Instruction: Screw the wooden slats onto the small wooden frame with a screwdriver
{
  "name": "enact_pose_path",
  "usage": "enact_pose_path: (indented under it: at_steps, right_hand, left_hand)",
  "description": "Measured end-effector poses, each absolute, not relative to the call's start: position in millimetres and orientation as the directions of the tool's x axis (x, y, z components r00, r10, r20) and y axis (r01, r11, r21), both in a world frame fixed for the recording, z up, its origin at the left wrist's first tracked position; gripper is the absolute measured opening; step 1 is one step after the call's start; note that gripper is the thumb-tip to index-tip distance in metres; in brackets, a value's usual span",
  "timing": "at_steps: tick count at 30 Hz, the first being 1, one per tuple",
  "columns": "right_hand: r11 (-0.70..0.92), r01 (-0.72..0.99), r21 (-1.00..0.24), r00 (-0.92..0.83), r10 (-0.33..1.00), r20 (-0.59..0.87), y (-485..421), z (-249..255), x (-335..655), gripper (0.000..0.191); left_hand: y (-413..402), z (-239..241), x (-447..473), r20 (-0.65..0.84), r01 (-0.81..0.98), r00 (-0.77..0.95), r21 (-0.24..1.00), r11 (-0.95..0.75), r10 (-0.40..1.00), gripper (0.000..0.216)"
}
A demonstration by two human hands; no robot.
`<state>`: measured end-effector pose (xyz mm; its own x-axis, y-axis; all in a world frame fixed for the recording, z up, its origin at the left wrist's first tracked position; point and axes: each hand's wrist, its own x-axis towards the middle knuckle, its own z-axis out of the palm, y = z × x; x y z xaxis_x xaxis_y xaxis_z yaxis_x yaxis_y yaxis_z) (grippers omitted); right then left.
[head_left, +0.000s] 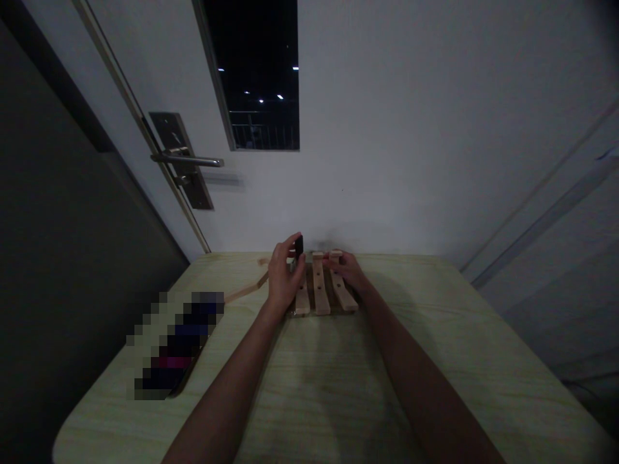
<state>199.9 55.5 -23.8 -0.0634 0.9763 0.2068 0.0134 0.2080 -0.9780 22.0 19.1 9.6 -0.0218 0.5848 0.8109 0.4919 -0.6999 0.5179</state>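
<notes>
Near the far edge of the table, my left hand (pixel 284 274) pinches a small black rectangular piece (pixel 299 245), held upright between thumb and fingers. Below it three light wooden pieces with holes lie side by side: a left one (pixel 302 298), a middle one (pixel 320 290) and a right one (pixel 344 295). Beneath them is a brown, flat base (pixel 311 283), mostly covered. My right hand (pixel 351 270) closes its fingers around the far end of the right wooden piece; some fingertips are hidden behind it.
A bent wooden strip (pixel 246 291) lies left of my left hand. Closer in on the left is a blurred-out phone-like device (pixel 186 348) on the pale wooden table (pixel 309 399). Right behind the table stands a white door (pixel 387 129) with a metal handle (pixel 193 160).
</notes>
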Motion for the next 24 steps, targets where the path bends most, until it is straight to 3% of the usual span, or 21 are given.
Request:
enact_pose_path:
  at_steps: [7, 19, 24]
  right_hand:
    - [0.198, -0.004, -0.980, -0.085, 0.977, 0.198, 55.4, -25.0, 200.7, 0.034]
    - [0.198, -0.018, -0.980, -0.096, 0.975, 0.199, 55.8, -24.4, 200.7, 0.033]
    - [0.205, -0.001, -0.979, -0.091, 0.975, 0.204, 54.9, -22.5, 200.9, 0.033]
  left_hand:
    - [19.5, 8.1, 22.0, 0.793, 0.472, -0.004, 0.539, -0.698, 0.609, 0.050]
    - [18.1, 13.1, 21.8, 0.835, 0.536, -0.003, 0.466, -0.704, 0.550, 0.035]
    - [16.9, 13.5, 21.5, 0.819, 0.522, -0.026, 0.500, -0.691, 0.573, 0.038]
